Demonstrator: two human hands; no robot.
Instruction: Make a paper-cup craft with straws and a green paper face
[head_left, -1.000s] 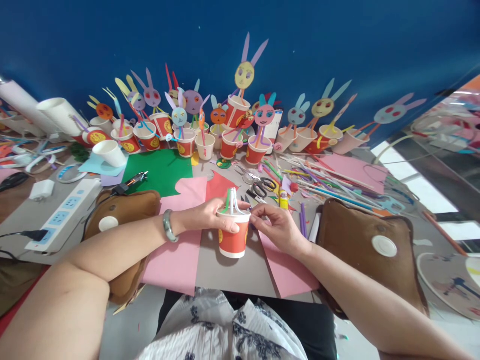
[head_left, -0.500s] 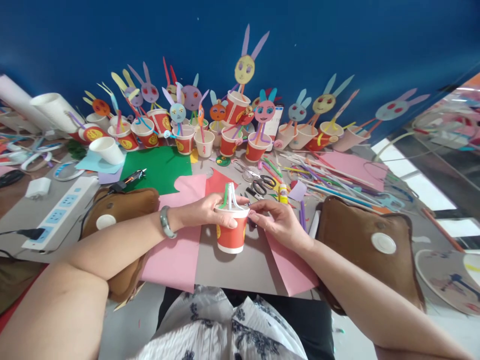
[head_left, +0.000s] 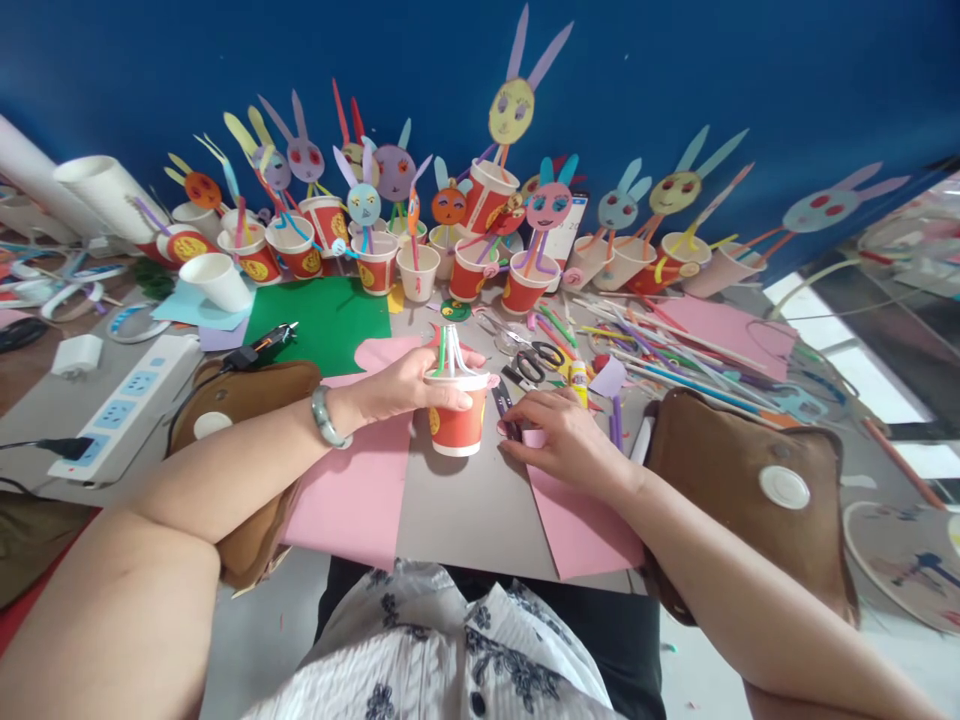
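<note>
My left hand is closed round the rim of a red paper cup that stands on the grey table. White and green straws stick up out of the cup. My right hand is down on the table just right of the cup. Its fingers are curled over a small dark item at the edge of a pink paper sheet; I cannot make out what the item is. A bracelet is on my left wrist.
Rabbit figures in paper cups line the back by the blue wall. Scissors, a glue stick and loose straws lie behind my right hand. Brown pads lie either side. At left are green paper, a glue gun and a power strip.
My right hand has left the cup's rim and dropped to the table beside it. My left hand keeps hold of the cup. The view has shifted slightly.
</note>
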